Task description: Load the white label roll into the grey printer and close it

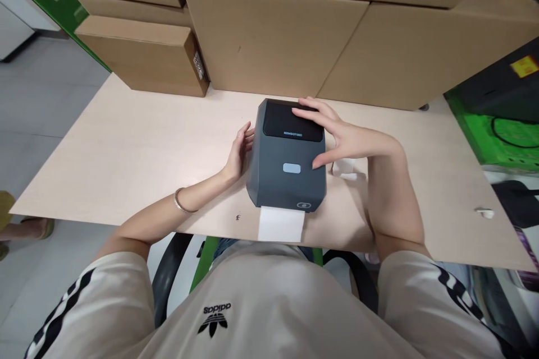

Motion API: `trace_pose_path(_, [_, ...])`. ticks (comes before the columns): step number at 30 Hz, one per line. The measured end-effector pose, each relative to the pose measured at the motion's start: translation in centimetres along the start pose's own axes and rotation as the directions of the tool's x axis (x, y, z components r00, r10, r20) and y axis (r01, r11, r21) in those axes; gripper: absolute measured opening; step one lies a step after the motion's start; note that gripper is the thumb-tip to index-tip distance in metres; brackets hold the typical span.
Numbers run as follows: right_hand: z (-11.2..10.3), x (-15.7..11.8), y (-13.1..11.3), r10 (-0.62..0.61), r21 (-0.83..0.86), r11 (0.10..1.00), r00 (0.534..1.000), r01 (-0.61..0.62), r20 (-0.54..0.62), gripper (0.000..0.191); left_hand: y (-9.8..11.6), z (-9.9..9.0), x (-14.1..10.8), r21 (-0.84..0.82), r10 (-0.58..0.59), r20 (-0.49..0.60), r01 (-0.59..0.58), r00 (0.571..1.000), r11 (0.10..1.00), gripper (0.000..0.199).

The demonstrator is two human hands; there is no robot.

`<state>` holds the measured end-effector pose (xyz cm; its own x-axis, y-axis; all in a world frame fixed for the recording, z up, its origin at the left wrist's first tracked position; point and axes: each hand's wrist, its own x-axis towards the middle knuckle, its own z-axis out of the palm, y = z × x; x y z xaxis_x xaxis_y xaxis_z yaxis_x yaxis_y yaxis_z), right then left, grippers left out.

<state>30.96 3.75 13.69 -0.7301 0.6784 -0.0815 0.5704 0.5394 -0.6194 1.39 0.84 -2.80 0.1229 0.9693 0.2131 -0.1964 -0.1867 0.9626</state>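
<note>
A dark grey label printer (273, 157) with a black window panel and a pale blue button stands on the table in front of me. A white strip of label paper (281, 224) hangs out of its near end. My right hand (332, 129) lies over the printer's top right side, fingers spread across the black panel and thumb near the button. At the printer's left side is my left hand (240, 152), fingers stretched out and partly curved; whether it touches the casing I cannot tell. Crumpled white paper (347, 168) lies right of the printer, partly behind my right arm.
Large cardboard boxes (269, 33) are stacked along the table's back edge, with a smaller carton (147, 59) at the left. A small white object (485, 212) lies on the table (126, 168) at the right. Another person's foot (36, 228) shows on the floor at left.
</note>
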Motion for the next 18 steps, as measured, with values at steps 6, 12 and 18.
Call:
trace_pose_path(6, [-0.1, -0.5, -0.3, -0.021, -0.057, 0.998, 1.0, 0.022, 0.01, 0.119, 0.1, 0.4, 0.4, -0.096, -0.064, 0.012, 0.065, 0.998, 0.993, 0.067])
trace_pose_path(12, [-2.3, -1.9, 2.8, 0.021, -0.03, 0.999, 0.996, -0.018, 0.087, 0.135, 1.4, 0.7, -0.3, -0.145, -0.163, -0.05, 0.155, 0.985, 0.977, 0.047])
trace_pose_path(18, [-0.9, -1.3, 5.5, 0.126, 0.073, 0.988, 0.986, -0.134, 0.106, 0.158, 1.8, 1.1, -0.8, -0.086, -0.105, 0.034, 0.107, 0.994, 0.991, 0.051])
